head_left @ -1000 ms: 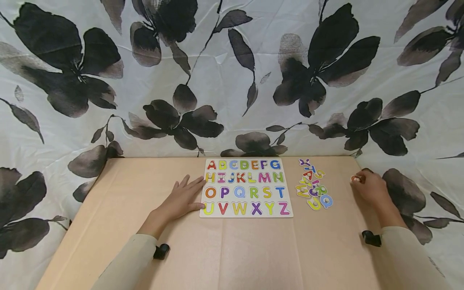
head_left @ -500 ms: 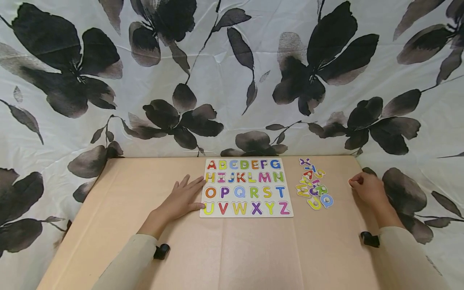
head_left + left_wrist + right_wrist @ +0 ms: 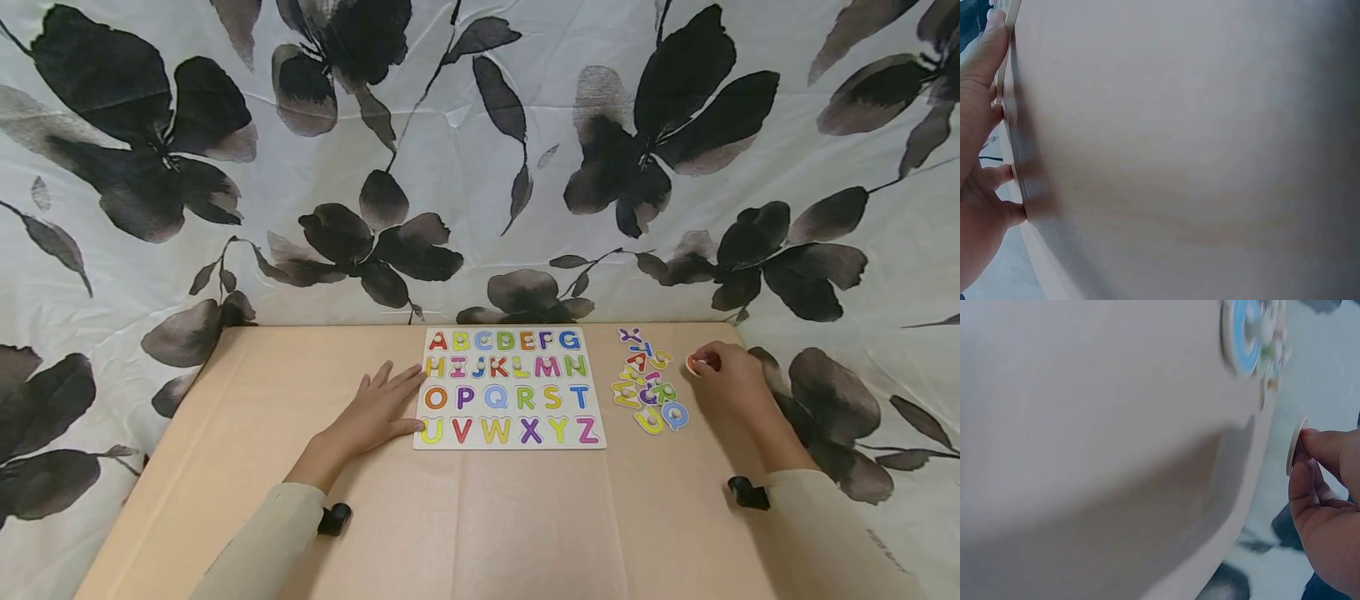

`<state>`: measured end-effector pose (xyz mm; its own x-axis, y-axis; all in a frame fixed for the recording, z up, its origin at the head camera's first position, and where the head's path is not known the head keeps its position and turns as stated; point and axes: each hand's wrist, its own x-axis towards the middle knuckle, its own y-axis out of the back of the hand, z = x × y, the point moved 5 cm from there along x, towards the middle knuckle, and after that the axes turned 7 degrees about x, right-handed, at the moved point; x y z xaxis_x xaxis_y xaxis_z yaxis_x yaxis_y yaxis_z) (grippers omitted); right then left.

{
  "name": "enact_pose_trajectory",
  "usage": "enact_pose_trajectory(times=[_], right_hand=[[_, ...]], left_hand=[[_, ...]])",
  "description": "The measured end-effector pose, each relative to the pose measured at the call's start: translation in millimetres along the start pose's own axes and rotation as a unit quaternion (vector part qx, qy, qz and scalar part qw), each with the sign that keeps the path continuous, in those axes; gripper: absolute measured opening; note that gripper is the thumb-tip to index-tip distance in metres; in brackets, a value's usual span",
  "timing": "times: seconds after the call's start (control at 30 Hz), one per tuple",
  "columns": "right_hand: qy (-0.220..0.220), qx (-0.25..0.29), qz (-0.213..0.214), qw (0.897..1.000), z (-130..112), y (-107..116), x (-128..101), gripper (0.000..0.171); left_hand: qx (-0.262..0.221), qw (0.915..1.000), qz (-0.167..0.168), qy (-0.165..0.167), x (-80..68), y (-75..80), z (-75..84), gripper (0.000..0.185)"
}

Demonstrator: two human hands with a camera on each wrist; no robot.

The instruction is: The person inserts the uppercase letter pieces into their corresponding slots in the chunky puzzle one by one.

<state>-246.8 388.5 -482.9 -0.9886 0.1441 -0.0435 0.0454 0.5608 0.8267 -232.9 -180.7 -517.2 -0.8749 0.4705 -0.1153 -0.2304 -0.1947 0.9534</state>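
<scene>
The alphabet board lies flat on the tan surface, directly right of the left hand and well to the left of the right hand. The left hand has its fingers spread and nearly straight, gripping nothing; the fingertips touch the board's left edge, and the thumb rests at its lower left corner, beside the yellow U. The right hand pinches a small thin piece between thumb and fingers; in the right wrist view it is turned nearly edge-on, so its letter cannot be told.

A loose pile of letters sits between the board's right edge and the right hand, a narrow strip of surface dividing it from each. The blue Q is the pile's lower right member, just below and left of the right hand.

The board's far edge lies close to the surface's back edge, where a floral cloth rises beyond both hands. On the near side, a broad stretch of surface runs between the two forearms. Another wide stretch spreads left of the left hand. The right forearm crosses the surface's right edge, leaving scant margin on that side.
</scene>
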Motion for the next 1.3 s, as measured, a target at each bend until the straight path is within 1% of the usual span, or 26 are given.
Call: enact_pose_trajectory(times=[0.2,0.33,0.43,0.6,0.67,0.8,0.87,0.97,1.07,1.17,1.3], right_hand=[[0.042,0.012,-0.006,0.999,-37.7,-13.7,-2.2,0.018],[0.066,0.022,-0.023,0.997,-64.7,-24.1,-2.7,0.016],[0.088,0.021,-0.037,0.995,-84.9,-34.3,-0.4,0.015],[0.126,0.033,-0.044,0.991,-114.8,-56.4,4.0,0.011],[0.134,0.042,-0.050,0.989,-125.4,-65.6,5.0,0.010],[0.127,0.060,-0.072,0.987,-145.8,-83.3,5.5,0.011],[0.124,0.064,-0.080,0.987,-156.5,-92.0,4.8,0.012],[0.132,0.066,-0.091,0.985,-172.0,-104.8,3.4,0.013],[0.147,0.068,-0.100,0.982,-187.1,-116.8,0.6,0.013],[0.163,0.083,-0.109,0.977,-201.4,-127.4,-2.7,0.014],[0.193,0.094,-0.113,0.970,-221.6,-138.7,-4.9,0.014]], left_hand=[[0.004,1.0000,0.000,-0.003,2.2,0.3,0.5,0.091],[0.004,1.0000,0.001,-0.003,3.1,0.3,0.0,0.091],[0.002,1.0000,0.002,-0.001,3.6,0.1,-0.7,0.091],[0.000,1.0000,0.001,-0.001,4.6,0.4,-0.8,0.091],[0.000,1.0000,0.001,-0.001,5.0,0.2,-0.7,0.091],[0.002,1.0000,0.003,-0.002,5.6,-0.8,-0.7,0.092],[0.001,1.0000,0.001,-0.001,5.7,-1.4,-0.6,0.092],[-0.001,1.0000,0.000,-0.001,5.3,-1.8,-0.2,0.091],[-0.003,1.0000,-0.001,0.000,4.7,-1.7,0.0,0.091],[0.000,1.0000,-0.001,0.002,4.3,-1.3,-0.2,0.091],[0.004,1.0000,0.002,0.005,4.8,-0.4,-0.2,0.092]])
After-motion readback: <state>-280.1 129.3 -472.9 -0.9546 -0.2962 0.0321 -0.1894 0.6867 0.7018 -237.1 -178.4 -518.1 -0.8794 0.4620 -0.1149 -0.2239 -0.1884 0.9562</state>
